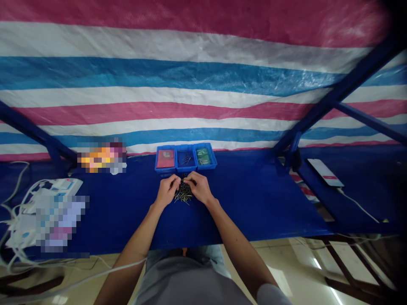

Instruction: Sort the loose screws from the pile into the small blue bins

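Note:
A heap of dark and brassy screws (183, 195) lies on the blue tabletop between my two hands. My left hand (166, 191) is at the heap's left side, its thumb and fingertips pinched together. From the right, my right hand (199, 186) reaches over the upper edge of the heap, also in a pinch. The fingertips of both hands are close to each other, and whatever they hold is too small to name. Just beyond the hands stand three joined blue bins: the left bin (165, 159) has a red piece inside, the middle bin (185, 158) a few screws, the right bin (204, 156) green-and-silver pieces.
At the left lie a white power strip (68, 186) and tangled white cables (19, 220). A blurred colourful item (100, 159) sits at the back left. A phone (324, 173) with a cable rests on the right. Blue metal frame bars (305, 114) and a striped sheet (178, 76) bound the table.

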Motion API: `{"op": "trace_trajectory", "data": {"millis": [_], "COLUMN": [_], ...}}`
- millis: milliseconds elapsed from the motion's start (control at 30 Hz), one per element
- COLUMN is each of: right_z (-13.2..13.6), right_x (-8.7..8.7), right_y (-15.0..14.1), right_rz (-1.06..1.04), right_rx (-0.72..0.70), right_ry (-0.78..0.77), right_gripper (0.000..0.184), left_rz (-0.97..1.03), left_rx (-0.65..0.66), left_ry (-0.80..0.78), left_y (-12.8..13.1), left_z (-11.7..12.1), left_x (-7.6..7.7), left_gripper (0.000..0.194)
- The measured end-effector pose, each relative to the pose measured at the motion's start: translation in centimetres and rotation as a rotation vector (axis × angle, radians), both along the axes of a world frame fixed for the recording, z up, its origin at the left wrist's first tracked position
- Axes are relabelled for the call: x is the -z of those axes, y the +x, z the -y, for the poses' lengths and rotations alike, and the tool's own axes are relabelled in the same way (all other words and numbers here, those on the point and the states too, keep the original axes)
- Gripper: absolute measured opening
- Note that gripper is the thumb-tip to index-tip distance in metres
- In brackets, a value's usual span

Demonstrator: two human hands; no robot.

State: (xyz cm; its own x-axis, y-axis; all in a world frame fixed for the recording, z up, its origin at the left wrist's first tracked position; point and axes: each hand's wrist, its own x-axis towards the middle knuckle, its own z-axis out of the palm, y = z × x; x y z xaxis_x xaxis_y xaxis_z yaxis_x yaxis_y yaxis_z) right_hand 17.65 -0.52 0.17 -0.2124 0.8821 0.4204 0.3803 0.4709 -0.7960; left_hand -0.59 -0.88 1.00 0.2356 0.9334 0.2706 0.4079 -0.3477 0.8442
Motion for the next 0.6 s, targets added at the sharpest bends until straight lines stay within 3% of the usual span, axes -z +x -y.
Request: {"op": "trace_trajectory", "data": {"millis": [433,600], "right_z": [0.18,0.22], "right_x": [-0.26,-0.58], "right_y": [0.04,0.39], "right_rz": [0.044,-0.025], "right_rx": [-0.024,0.077], "right_ry": [0.025,0.033], "right_gripper": [0.021,0.024], "left_rz": [0.058,0.083], "left_rx": [-0.088,-0.128], "left_ry": [-0.019,0.019], "left_y": [-0.18,-0.18], "left_z": [-0.14,-0.23], "left_x": [0.75,0.44], "left_gripper": [0.054,0.049]}}
